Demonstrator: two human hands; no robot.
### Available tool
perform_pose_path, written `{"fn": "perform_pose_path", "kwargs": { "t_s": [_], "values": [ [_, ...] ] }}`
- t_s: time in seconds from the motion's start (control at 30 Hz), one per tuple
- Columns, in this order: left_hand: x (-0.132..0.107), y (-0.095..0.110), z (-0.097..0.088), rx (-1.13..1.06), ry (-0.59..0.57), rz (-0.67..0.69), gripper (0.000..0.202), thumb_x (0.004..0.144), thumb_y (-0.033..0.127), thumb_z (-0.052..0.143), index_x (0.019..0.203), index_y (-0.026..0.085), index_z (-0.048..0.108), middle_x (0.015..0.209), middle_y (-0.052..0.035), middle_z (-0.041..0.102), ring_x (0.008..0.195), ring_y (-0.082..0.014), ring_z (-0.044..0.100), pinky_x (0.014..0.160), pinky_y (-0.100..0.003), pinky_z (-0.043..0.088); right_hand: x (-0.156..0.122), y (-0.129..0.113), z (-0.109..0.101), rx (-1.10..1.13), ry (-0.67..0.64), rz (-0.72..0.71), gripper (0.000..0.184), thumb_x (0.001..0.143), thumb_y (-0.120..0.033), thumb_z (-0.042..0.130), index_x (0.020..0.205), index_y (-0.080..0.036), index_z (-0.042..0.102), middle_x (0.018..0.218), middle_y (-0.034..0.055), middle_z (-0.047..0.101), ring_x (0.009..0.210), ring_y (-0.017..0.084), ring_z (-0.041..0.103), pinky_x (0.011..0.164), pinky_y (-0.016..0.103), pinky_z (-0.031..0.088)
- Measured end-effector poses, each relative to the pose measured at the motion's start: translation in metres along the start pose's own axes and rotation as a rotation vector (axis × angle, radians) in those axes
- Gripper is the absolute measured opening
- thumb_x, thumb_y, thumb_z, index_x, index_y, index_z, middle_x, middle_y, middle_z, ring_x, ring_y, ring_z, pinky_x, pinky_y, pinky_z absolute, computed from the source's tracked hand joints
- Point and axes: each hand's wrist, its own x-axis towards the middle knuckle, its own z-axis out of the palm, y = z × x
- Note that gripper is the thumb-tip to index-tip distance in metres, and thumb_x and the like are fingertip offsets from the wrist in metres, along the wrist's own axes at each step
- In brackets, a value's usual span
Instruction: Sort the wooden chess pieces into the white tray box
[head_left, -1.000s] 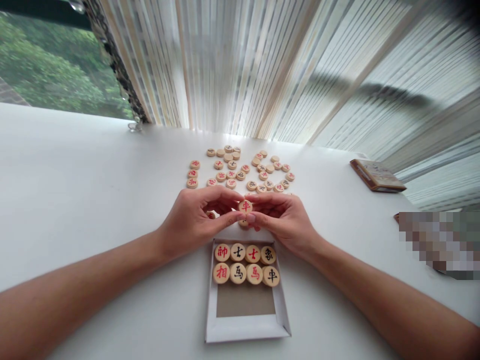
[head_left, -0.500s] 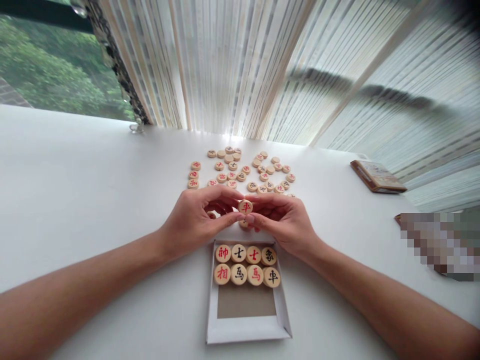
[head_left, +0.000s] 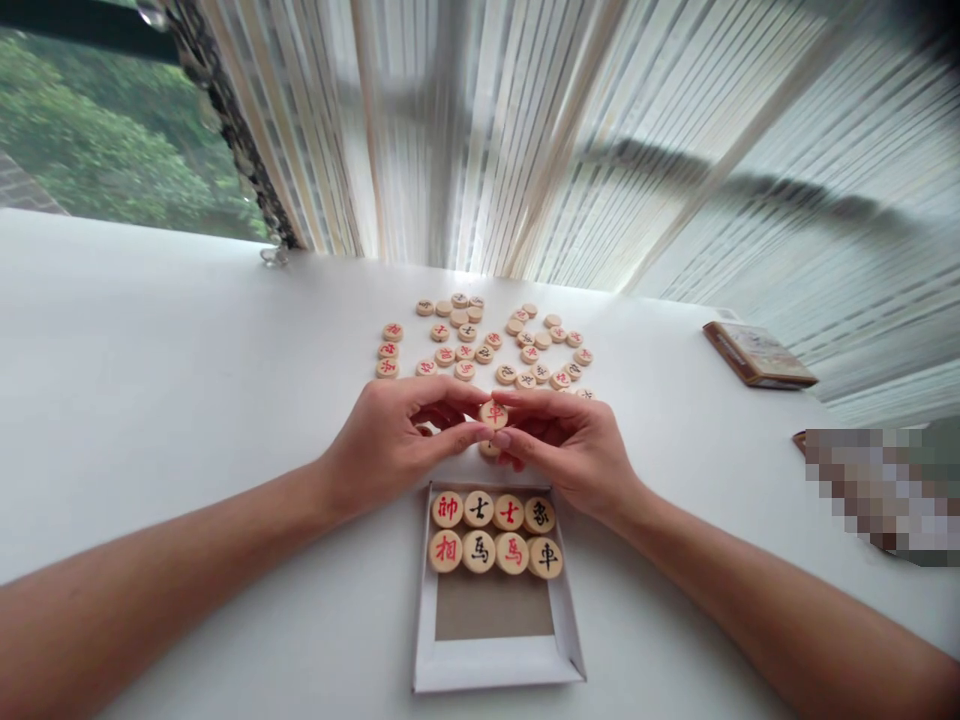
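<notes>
On the smooth white worktop (head_left: 187, 330) sits a shallow white cardboard box (head_left: 499, 672), brown inside. Just past it are the left hand (head_left: 397, 425) and the right hand (head_left: 585, 440). Inside the box, eight flat round wooden pieces (head_left: 478, 551) with red or black signs make two rows of four at the far end. More round wooden pieces (head_left: 465, 353) lie scattered behind the hands. Between the hands is one small round wooden piece with a red sign (head_left: 493, 412); each grip is narrow, pinching it.
</notes>
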Motion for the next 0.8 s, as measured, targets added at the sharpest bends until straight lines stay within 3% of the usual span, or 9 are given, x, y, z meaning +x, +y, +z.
{"fn": "perform_pose_path", "kwargs": {
  "t_s": [0.2,0.43,0.6,0.7,0.8],
  "values": [
    [0.0011,0.001,-0.0005,-0.037,-0.047,-0.003,0.015,0.091,0.028,0.082,0.1,0.015,0.082,0.087,-0.0044,0.084,0.073,-0.0137,0.079,0.065,-0.017,0.063,0.0016,-0.0049,0.0011,0.007,-0.018,0.027,0.021,0.085,-0.038,0.09,0.095,-0.02,0.085,0.072,0.0032,0.08,0.058,0.015,0.073,0.051,0.024,0.062],
    [-0.0025,-0.0014,0.0028,-0.134,-0.095,-0.037,0.032,0.088,0.021,0.084,0.119,0.015,0.078,0.094,-0.0066,0.086,0.081,-0.0187,0.083,0.07,-0.022,0.066,0.0042,-0.0067,-0.0013,0.005,-0.094,0.132,0.034,0.093,-0.05,0.08,0.086,-0.016,0.081,0.07,0.0047,0.078,0.057,0.014,0.072,0.051,0.021,0.06],
    [-0.0022,0.0013,0.0035,-0.11,-0.129,0.003,0.024,0.093,0.019,0.078,0.117,0.016,0.079,0.09,-0.0055,0.085,0.078,-0.018,0.082,0.068,-0.022,0.066,0.006,-0.0067,-0.001,0.055,-0.14,0.173,0.031,0.078,-0.042,0.095,0.086,-0.017,0.078,0.072,0.0017,0.076,0.057,0.011,0.068,0.053,0.02,0.058],
    [-0.0018,0.0034,0.0036,0.024,-0.123,0.107,0.02,0.091,0.014,0.078,0.111,0.016,0.08,0.087,-0.0038,0.085,0.074,-0.0151,0.08,0.069,-0.02,0.064,0.0058,-0.0045,0.0003,0.073,-0.128,0.197,0.036,0.067,-0.036,0.101,0.084,-0.017,0.077,0.07,-0.0005,0.074,0.055,0.011,0.065,0.05,0.02,0.054],
    [-0.0021,0.0048,0.0037,0.162,-0.104,0.227,0.019,0.089,0.011,0.079,0.107,0.015,0.081,0.089,-0.0032,0.084,0.075,-0.0137,0.079,0.074,-0.019,0.063,0.005,-0.003,0.0007,0.055,-0.123,0.204,0.035,0.068,-0.034,0.101,0.079,-0.016,0.073,0.066,-0.0019,0.071,0.053,0.01,0.062,0.049,0.019,0.05]
  ]
}}
